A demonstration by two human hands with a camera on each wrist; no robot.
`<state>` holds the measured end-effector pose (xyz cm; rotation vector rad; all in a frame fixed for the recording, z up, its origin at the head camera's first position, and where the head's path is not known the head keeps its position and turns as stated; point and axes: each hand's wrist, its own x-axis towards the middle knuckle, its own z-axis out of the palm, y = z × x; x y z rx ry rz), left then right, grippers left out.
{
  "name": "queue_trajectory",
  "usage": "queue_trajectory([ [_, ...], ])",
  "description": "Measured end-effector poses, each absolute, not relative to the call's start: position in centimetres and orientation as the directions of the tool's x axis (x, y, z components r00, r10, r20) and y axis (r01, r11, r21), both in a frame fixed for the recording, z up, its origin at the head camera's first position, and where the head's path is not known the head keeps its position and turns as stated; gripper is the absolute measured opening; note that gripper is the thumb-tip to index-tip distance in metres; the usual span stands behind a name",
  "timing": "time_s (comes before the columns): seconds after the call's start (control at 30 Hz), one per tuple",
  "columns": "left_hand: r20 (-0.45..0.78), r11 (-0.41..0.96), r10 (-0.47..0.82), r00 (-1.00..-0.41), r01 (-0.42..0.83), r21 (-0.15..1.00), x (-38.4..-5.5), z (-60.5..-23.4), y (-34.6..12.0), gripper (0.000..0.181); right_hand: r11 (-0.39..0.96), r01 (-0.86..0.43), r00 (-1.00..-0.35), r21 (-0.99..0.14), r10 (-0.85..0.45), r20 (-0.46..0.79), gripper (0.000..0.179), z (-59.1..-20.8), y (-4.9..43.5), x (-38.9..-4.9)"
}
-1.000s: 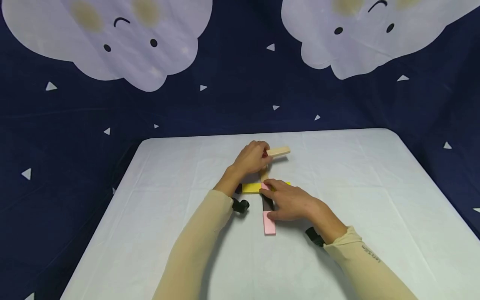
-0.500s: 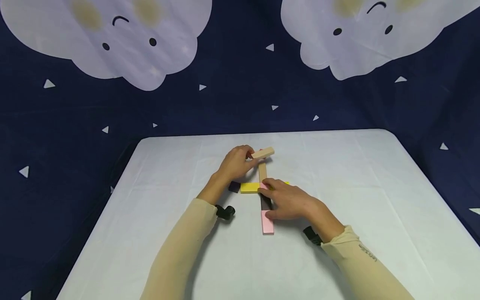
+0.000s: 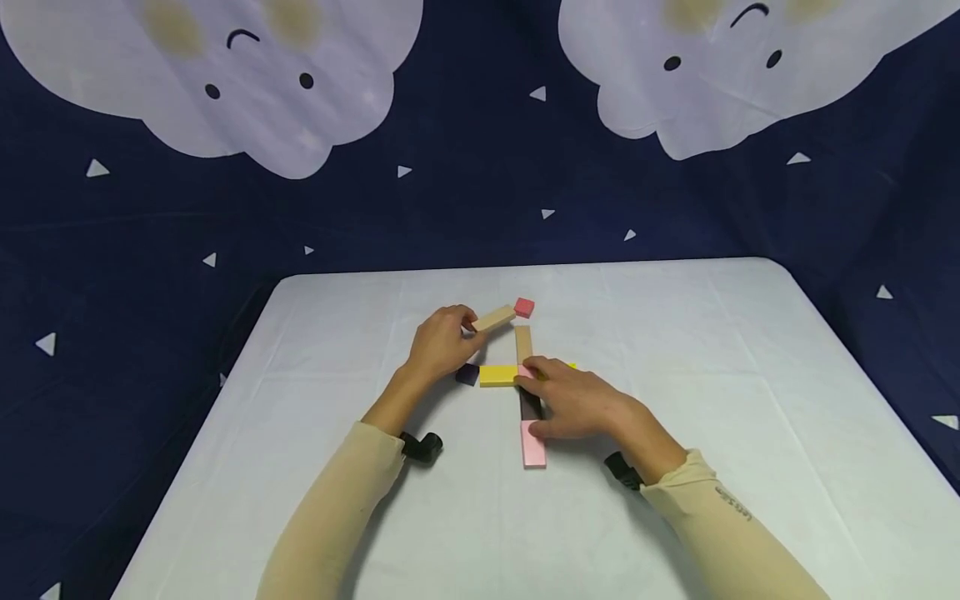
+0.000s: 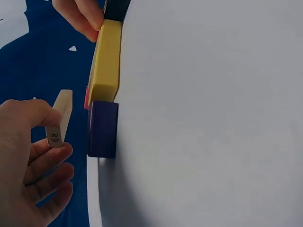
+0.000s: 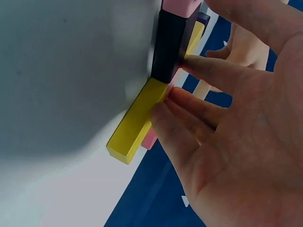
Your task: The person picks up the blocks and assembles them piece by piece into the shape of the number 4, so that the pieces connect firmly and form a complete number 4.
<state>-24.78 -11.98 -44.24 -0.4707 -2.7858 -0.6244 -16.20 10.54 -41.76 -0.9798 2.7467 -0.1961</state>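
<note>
My left hand [image 3: 442, 343] pinches a plain wooden block [image 3: 495, 318] by one end between thumb and fingers, above the table; a printed number shows on its end in the left wrist view. My right hand [image 3: 581, 400] lies with extended fingers on a cross of coloured blocks, its fingertips touching near the centre. The cross has a pink block [image 3: 533, 450] at the near end, a black block [image 3: 529, 407], a yellow block [image 3: 498, 377] to the left, another yellow block [image 5: 135, 120] to the right and a wooden block [image 3: 523, 343] at the far side. Its centre is partly hidden.
A dark purple block [image 3: 467, 375] sits at the left end of the yellow one. Beyond the far wooden block lies a red block [image 3: 524, 307]. The white-covered table [image 3: 675, 333] has a dark blue cloud-patterned cloth [image 3: 480, 225] behind it.
My left hand has moved left and toward me with the wooden block, uncovering the red block and the purple block. My right hand stays in place on the cross.
</note>
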Motion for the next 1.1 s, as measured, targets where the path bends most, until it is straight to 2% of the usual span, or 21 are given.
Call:
queue_trajectory([
  [0.33, 0.305, 0.900, 0.203, -0.931, 0.300, 0.317, -24.1, -45.0, -12.8, 0.029, 0.790, -0.576, -0.769, -0.212, -0.611, -0.187, 0.072, -41.7, 10.6, -16.2],
  [0.5, 0.224, 0.921, 0.174, -0.959, 0.239, 0.307, -24.1, -45.2, -12.6, 0.027, 0.787, -0.577, -0.767, -0.220, -0.614, -0.188, 0.072, -41.9, 10.7, -16.2],
  [0.7, 0.099, 0.940, 0.165, -0.981, 0.187, 0.286, -24.8, -44.7, -11.8, 0.034, 0.797, -0.564, -0.779, -0.216, -0.600, -0.183, 0.074, -41.9, 10.9, -16.2],
  [0.87, 0.056, 0.928, 0.187, -0.981, 0.195, 0.317, -25.6, -44.5, -11.3, 0.041, 0.790, -0.572, -0.772, -0.220, -0.609, -0.180, 0.073, -42.0, 11.0, -16.2],
  [1.1, 0.060, 0.881, 0.172, -0.983, 0.180, 0.438, -26.6, -44.5, -11.0, 0.042, 0.783, -0.582, -0.768, -0.221, -0.618, -0.167, 0.072, -42.0, 10.8, -16.2],
])
